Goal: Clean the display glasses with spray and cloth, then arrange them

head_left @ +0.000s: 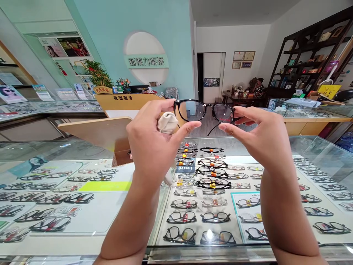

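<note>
Black-framed glasses (205, 109) are held up level above the counter, between my two hands. My left hand (157, 136) grips the left end of the frame with its fingers and thumb, and a bunched pale cloth (167, 123) is tucked in its palm. On the other side, my right hand (256, 129) pinches the right end of the frame. One thin dark temple arm hangs below the lenses. Both lenses look clear, with small red marking on the right one.
Below lies a glass display case (162, 254) with rows of glasses. A slanted wooden-framed mirror or panel (96, 134) stands at left on the case. Farther back are a cashier counter (110, 105), a seated person (258, 88) and dark shelves (300, 62).
</note>
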The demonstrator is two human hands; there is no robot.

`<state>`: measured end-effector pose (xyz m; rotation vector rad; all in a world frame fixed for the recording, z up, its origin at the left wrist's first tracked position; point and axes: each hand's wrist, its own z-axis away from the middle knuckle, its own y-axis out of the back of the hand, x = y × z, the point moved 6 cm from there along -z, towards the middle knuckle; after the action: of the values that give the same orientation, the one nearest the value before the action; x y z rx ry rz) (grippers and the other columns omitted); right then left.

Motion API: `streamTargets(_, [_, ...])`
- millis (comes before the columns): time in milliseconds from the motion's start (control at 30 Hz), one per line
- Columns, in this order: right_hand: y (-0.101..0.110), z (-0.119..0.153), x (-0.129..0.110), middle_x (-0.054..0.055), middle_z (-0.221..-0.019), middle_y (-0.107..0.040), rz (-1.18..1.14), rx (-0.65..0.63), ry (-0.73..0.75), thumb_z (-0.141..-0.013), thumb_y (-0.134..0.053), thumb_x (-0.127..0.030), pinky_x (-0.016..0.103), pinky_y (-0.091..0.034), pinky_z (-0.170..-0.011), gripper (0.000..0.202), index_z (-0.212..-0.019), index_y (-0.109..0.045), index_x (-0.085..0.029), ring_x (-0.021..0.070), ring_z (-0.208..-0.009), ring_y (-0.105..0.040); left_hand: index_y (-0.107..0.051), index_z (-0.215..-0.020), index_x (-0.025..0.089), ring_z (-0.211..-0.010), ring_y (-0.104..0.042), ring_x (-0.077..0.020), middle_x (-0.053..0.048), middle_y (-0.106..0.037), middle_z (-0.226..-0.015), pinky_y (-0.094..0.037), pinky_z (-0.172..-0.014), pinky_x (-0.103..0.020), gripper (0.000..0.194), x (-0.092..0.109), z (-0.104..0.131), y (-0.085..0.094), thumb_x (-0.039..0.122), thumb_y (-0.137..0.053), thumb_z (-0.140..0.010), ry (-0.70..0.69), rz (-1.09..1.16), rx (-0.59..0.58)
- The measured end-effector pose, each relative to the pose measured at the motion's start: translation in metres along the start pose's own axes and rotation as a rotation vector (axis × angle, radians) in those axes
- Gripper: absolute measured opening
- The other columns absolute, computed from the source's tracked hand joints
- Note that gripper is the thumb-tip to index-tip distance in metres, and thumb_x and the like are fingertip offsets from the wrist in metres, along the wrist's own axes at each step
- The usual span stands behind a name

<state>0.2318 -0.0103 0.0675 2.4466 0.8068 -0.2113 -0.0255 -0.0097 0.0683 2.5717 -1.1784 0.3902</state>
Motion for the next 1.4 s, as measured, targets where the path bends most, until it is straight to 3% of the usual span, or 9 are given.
streamTargets(200, [0.000, 0.000, 0.000, 0.008, -0.105, -0.086, 0.009, 0.001, 0.006, -0.095, -0.090, -0.061, 0.043, -0.061, -0.081, 0.040, -0.111, -0.087, -0.024, 0.0307, -0.093, -0.080, -0.079, -0.114, 0.035, -0.115, -0.079, -0.0335, -0.002, -0.082, -0.109, -0.066, -0.080, -0.049, 0.050, 0.000, -0.001, 0.001, 0.075, -0.088, -0.086, -0.026, -0.032, 0.000])
streamTargets(533, [-0.001, 0.000, 0.002, 0.009, -0.110, -0.086, -0.083, -0.015, -0.023, -0.095, -0.090, -0.060, 0.045, -0.063, -0.085, 0.039, -0.113, -0.088, -0.025, 0.0309, -0.092, -0.081, -0.076, -0.107, 0.033, -0.099, -0.077, -0.0275, -0.001, -0.080, -0.104, -0.061, -0.088, -0.047, 0.044, 0.002, 0.000, -0.001, 0.068, -0.093, -0.086, -0.049, -0.066, 0.020])
streamTargets(900, [-0.004, -0.001, 0.006, 0.009, -0.113, -0.086, -0.120, -0.059, -0.062, -0.096, -0.089, -0.057, 0.045, -0.063, -0.082, 0.040, -0.119, -0.087, -0.025, 0.0309, -0.090, -0.080, -0.074, -0.107, 0.034, -0.105, -0.077, -0.0312, -0.002, -0.081, -0.108, -0.060, -0.088, -0.051, 0.046, 0.005, -0.001, -0.002, 0.071, -0.092, -0.084, -0.034, -0.069, 0.010])
streamTargets(1233, [0.008, 0.001, -0.009, 0.008, -0.112, -0.081, 0.024, 0.133, 0.022, -0.099, -0.085, -0.054, 0.043, -0.060, -0.083, 0.036, -0.123, -0.083, -0.026, 0.0274, -0.092, -0.075, -0.078, -0.108, 0.033, -0.083, -0.072, -0.0240, -0.002, -0.080, -0.097, -0.059, -0.073, -0.041, 0.051, -0.024, -0.003, -0.020, 0.068, -0.098, -0.077, 0.175, 0.062, -0.102])
streamTargets(1400, [0.012, 0.005, -0.015, 0.009, -0.114, -0.078, 0.059, 0.183, 0.025, -0.100, -0.083, -0.055, 0.045, -0.062, -0.083, 0.039, -0.129, -0.080, -0.029, 0.0283, -0.090, -0.075, -0.079, -0.110, 0.032, -0.086, -0.073, -0.0230, -0.003, -0.082, -0.102, -0.059, -0.074, -0.038, 0.052, -0.029, -0.004, -0.027, 0.067, -0.099, -0.077, 0.185, 0.122, -0.124])
